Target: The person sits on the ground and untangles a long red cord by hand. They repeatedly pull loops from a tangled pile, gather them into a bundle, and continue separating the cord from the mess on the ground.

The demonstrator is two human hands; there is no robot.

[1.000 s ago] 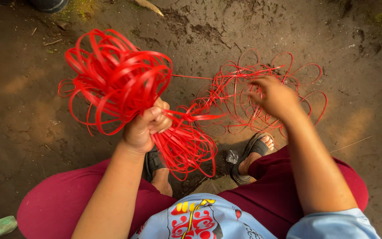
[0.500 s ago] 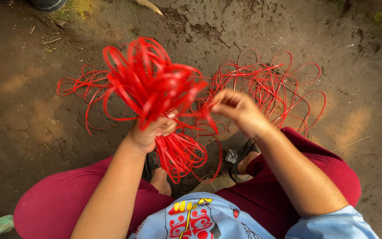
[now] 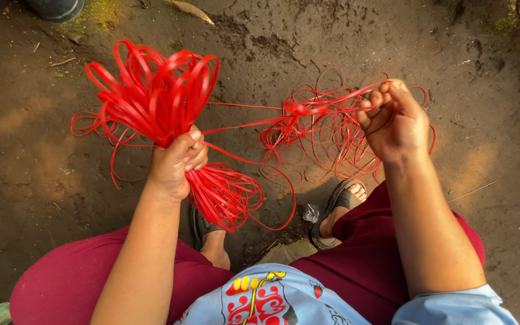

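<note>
Outdoor yard, bare dirt ground (image 3: 43, 180), moss patches (image 3: 100, 9), twigs, sandalled feet

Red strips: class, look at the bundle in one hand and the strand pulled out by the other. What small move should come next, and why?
Probably draw the right hand further out to the right. The left hand grips the bundle of red strips at its middle, and the strands pinched in the right hand run taut across to it, so they seem only partly drawn out.
</note>
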